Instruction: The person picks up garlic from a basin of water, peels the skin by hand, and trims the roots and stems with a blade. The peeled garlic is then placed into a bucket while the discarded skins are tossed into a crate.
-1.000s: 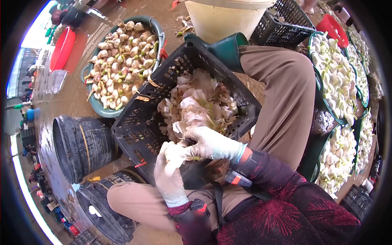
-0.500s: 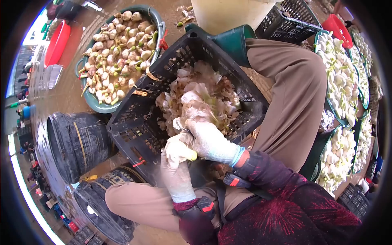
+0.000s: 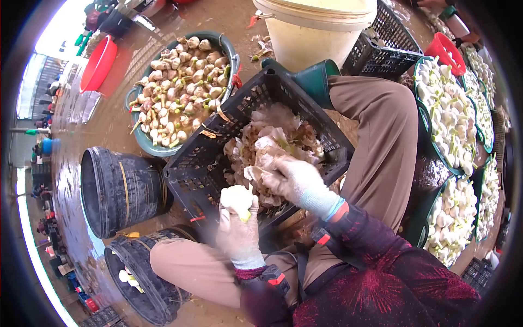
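My gloved left hand [image 3: 237,238] is closed around a white, peeled garlic bulb [image 3: 236,199], its short green-yellow stem end pointing down toward me. Up and to the right of it, my gloved right hand [image 3: 298,182] pinches loose papery garlic skin [image 3: 263,177] over the crate. Between my legs sits a black plastic crate [image 3: 188,182], tilted toward me, with a heap of brown and white garlic skins [image 3: 286,128] inside. The right fingertips are partly hidden by the skin.
A green tub of unpeeled garlic [image 3: 143,143] stands beyond the crate at left. Two black buckets [image 3: 133,185] lie tipped at left, the nearer holding some white garlic [image 3: 129,279]. A cream bucket [image 3: 310,46] stands ahead; tubs of peeled garlic [image 3: 447,109] line the right.
My hands have moved apart. The left now holds the bulb upright and uncovered, while the right has drawn away up and right with skin. The view has shifted slightly.
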